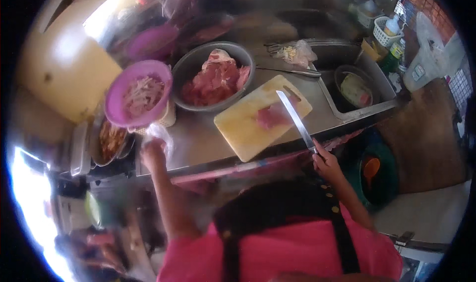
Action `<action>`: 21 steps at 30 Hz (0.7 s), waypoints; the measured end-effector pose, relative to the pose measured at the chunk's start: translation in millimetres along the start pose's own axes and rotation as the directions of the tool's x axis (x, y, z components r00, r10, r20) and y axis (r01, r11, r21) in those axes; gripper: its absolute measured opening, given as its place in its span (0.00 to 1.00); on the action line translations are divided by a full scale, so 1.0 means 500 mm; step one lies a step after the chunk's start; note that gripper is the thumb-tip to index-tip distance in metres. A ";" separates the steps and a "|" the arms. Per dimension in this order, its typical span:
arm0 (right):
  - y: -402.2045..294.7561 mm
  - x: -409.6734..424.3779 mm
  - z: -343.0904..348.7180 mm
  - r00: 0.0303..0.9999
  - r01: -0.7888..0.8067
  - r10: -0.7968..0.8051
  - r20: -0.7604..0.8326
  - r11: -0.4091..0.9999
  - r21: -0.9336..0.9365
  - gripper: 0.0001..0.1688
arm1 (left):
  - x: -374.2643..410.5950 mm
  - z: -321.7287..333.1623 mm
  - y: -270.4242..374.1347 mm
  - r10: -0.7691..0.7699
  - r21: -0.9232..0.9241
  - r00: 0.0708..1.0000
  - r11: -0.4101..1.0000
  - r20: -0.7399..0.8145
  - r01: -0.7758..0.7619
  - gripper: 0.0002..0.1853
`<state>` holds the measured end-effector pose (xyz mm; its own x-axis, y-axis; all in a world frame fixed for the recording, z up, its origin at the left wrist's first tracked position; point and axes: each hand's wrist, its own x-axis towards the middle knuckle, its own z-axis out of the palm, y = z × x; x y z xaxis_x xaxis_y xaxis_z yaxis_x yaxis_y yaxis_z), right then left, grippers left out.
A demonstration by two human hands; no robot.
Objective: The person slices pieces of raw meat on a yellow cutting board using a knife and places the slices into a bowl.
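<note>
My right hand (325, 163) grips the handle of a long kitchen knife (295, 118). The blade points up and away, above the right part of a yellowed cutting board (238, 127). A flat piece of raw meat (273, 116) lies on the board, partly behind the blade. At the counter's left front, my left hand (153, 155) has its fingers curled on a crumpled clear plastic bag (165, 135). Just beyond it, a purple plastic colander (113, 101) holds pale sliced strips (144, 96). A grey metal basin (182, 64) with large pieces of raw meat (219, 81) stands behind the board.
To the right is a metal sink (331, 96) with a bowl (344, 74) inside. Behind the board lie a long metal utensil (293, 71) and a plastic bag (303, 53). A pan of food (111, 139) is at far left. A green bucket (388, 170) stands below, right.
</note>
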<state>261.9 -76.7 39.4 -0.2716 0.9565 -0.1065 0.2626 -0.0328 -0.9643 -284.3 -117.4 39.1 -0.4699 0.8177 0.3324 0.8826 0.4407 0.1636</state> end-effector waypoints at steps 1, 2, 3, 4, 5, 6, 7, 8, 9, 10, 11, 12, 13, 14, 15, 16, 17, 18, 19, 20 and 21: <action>-0.003 0.003 -0.005 1.000 -0.001 0.001 -0.028 1.000 -0.003 0.29 | 0.011 -0.016 0.058 0.067 -0.036 0.987 0.997 -0.149 -0.073 0.07; -0.007 0.003 -0.007 0.999 -0.005 0.005 -0.043 1.000 -0.005 0.29 | 0.009 -0.034 0.120 0.116 -0.057 0.949 0.989 -0.292 -0.138 0.07; -0.010 0.001 -0.008 0.999 -0.006 0.005 -0.048 1.000 -0.007 0.29 | 0.000 -0.041 0.175 0.147 -0.069 0.890 0.978 -0.432 -0.195 0.08; -0.004 0.002 -0.007 0.999 0.009 -0.008 -0.051 0.999 0.036 0.30 | -0.008 -0.018 0.218 0.187 -0.233 0.933 0.936 -0.308 -0.265 0.09; 0.008 0.005 -0.007 0.998 0.025 -0.021 -0.057 0.997 0.074 0.30 | -0.015 0.008 0.275 0.247 -0.402 0.951 0.864 -0.185 -0.303 0.10; 0.022 0.003 -0.013 0.997 0.033 -0.024 -0.080 0.993 0.111 0.30 | -0.027 -0.017 0.386 0.249 -0.484 0.953 0.864 0.172 -0.139 0.13; 0.017 -0.001 -0.011 0.997 0.024 -0.013 -0.077 0.991 0.131 0.31 | -0.036 0.014 0.425 0.302 -0.646 0.869 0.763 0.392 0.026 0.15; 0.014 -0.005 -0.010 0.997 0.012 0.000 -0.082 0.989 0.148 0.31 | -0.040 0.053 0.464 0.343 -0.606 0.876 0.792 0.341 -0.074 0.16; 0.008 -0.009 -0.008 0.996 0.005 0.009 -0.084 0.986 0.166 0.32 | -0.040 0.086 0.495 0.382 -0.555 0.878 0.814 0.287 -0.172 0.18; 0.001 -0.014 -0.004 0.996 -0.055 0.066 -0.052 0.979 0.198 0.33 | -0.036 0.123 0.517 0.414 -0.508 0.878 0.825 0.241 -0.250 0.19; -0.005 -0.022 0.001 0.992 -0.117 0.125 -0.021 0.967 0.229 0.33 | -0.031 0.161 0.538 0.450 -0.456 0.871 0.829 0.197 -0.325 0.20; -0.007 -0.029 0.005 0.983 -0.179 0.182 0.013 0.949 0.259 0.34 | -0.029 0.186 0.552 0.487 -0.397 0.859 0.828 0.157 -0.396 0.21; 0.003 -0.032 0.005 0.985 -0.170 0.162 0.055 0.960 0.223 0.34 | -0.029 0.196 0.570 0.491 -0.380 0.862 0.826 0.124 -0.416 0.18; 0.019 -0.030 0.006 0.985 -0.159 0.142 0.100 0.970 0.186 0.35 | -0.029 0.206 0.585 0.493 -0.361 0.865 0.826 0.091 -0.433 0.16; 0.023 -0.032 0.006 0.982 -0.151 0.130 0.139 0.976 0.155 0.35 | -0.031 0.202 0.606 0.503 -0.344 0.862 0.822 0.062 -0.455 0.14; 0.024 -0.033 0.005 0.977 -0.138 0.126 0.173 0.988 0.062 0.35 | -0.032 0.196 0.616 0.478 -0.467 0.867 0.804 0.140 -0.368 0.13; 0.022 -0.025 0.010 0.977 -0.102 0.094 0.191 0.994 0.035 0.35 | -0.029 0.188 0.618 0.457 -0.573 0.861 0.776 0.221 -0.264 0.12; 0.017 -0.019 0.019 0.975 -0.070 0.066 0.210 0.998 0.010 0.35 | -0.031 0.181 0.617 0.443 -0.658 0.842 0.738 0.309 -0.147 0.12; 0.034 -0.015 0.024 0.975 -0.031 0.028 0.220 1.000 0.008 0.35 | -0.031 0.181 0.618 0.405 -0.755 0.843 0.656 0.355 0.003 0.12; 0.051 -0.012 0.030 0.974 0.007 -0.009 0.228 1.000 0.009 0.34 | -0.032 0.178 0.618 0.370 -0.820 0.835 0.550 0.407 0.156 0.12; 0.100 0.007 0.042 0.971 0.059 -0.064 0.229 0.998 0.029 0.34 | -0.030 0.170 0.614 0.337 -0.854 0.823 0.423 0.457 0.302 0.12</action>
<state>254.7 -81.0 -14.3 -0.4925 0.8649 -0.0971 0.2189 0.0151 -0.9756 -7.3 37.3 5.3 -0.0955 0.9908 -0.0961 0.2424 0.1168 0.9631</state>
